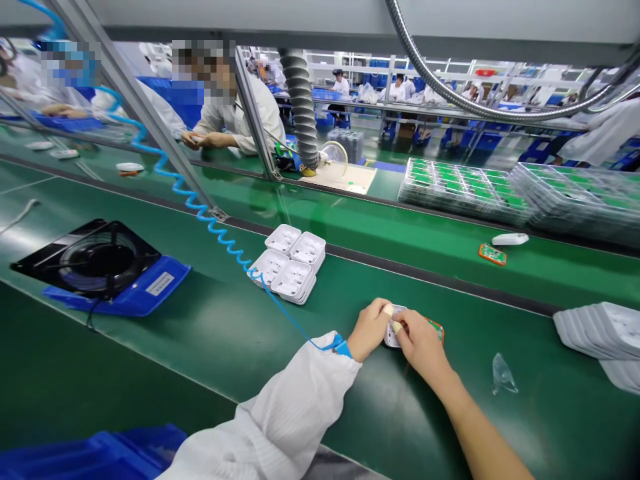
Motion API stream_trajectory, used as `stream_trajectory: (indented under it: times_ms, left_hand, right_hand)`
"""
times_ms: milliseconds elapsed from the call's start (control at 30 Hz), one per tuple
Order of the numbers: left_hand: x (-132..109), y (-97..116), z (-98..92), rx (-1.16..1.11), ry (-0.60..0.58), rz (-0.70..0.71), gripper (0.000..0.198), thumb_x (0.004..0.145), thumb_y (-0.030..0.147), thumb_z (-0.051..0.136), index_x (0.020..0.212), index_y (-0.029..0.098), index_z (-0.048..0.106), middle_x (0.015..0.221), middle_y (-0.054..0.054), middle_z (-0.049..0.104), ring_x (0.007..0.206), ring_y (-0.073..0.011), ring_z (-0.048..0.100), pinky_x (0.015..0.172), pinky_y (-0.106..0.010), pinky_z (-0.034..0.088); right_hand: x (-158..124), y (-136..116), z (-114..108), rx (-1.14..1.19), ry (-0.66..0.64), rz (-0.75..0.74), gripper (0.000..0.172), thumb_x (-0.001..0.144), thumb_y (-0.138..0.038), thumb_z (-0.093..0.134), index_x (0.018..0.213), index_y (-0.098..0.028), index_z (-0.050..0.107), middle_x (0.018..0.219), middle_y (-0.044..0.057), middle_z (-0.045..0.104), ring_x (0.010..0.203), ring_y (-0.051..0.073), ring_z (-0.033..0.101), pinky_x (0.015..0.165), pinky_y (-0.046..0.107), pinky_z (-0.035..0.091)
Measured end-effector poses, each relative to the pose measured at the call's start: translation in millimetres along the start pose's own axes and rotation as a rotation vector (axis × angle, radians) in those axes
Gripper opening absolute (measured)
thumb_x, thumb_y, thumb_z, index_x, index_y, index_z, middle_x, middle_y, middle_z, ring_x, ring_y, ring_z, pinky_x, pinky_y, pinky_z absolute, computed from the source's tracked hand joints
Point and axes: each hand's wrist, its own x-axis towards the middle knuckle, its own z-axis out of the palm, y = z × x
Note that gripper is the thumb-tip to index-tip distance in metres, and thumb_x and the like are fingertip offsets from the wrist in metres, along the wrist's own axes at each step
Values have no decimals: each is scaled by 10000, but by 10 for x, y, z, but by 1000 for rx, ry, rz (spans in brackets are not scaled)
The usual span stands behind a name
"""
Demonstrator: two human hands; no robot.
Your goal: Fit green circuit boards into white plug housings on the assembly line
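Note:
In the head view, a small white plastic housing (392, 337) lies on the green work surface between my two hands. My left hand (371, 327) is closed on its left edge, with a pale finger cot on a fingertip. Over the housing's right side my right hand (423, 343) is curled, its cot-covered thumb pressed against the part; anything tiny between these fingers is hidden. A green circuit board with an orange edge (439, 329) shows partly behind my right hand. A blue wrist strap (342, 346) with a coiled cord circles my left wrist.
Stacked white housings (293, 263) sit left of my hands, more nested housings (603, 333) at right. A black fan (103, 257) stands far left. Beyond the dark rail are an orange-edged board (493, 254), a white cover (510, 239) and board trays (463, 190). A co-worker (260, 110) sits opposite.

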Motion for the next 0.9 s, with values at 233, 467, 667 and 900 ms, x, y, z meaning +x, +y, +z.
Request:
stream_trajectory:
  times_ms: [233, 467, 667, 900]
  left_hand:
    - [-10, 24, -9, 48, -24, -5, 290, 843, 283, 395, 1013, 187, 609, 997, -38, 652, 906, -171, 584, 780, -265, 435]
    - [-5, 27, -23, 90, -20, -6, 320, 854, 308, 383, 1038, 192, 618, 1004, -46, 662, 916, -189, 593, 762, -268, 449]
    - [-14, 36, -29, 127, -3, -1, 326, 858, 294, 376, 1053, 192, 617, 1036, -49, 661, 948, -195, 595, 807, -281, 445]
    - [-6, 17, -25, 168, 13, -7, 332, 858, 287, 363, 1053, 196, 616, 1052, -50, 659, 966, -201, 595, 824, -285, 445]
  right_hand:
    - [9, 58, 41, -227, 68, -62, 146, 876, -220, 385, 785, -186, 495, 759, 36, 524, 722, 190, 460, 684, 314, 317]
    - [16, 94, 54, -160, 59, -65, 140, 876, -216, 384, 818, -184, 507, 789, 40, 532, 742, 189, 464, 687, 306, 325]
    - [27, 92, 97, -149, 79, -98, 131, 865, -201, 388, 806, -175, 503, 769, 44, 517, 735, 193, 453, 680, 307, 326]
    - [48, 116, 134, -202, 71, -169, 138, 836, -155, 375, 784, -171, 501, 756, 48, 506, 715, 196, 425, 661, 312, 301]
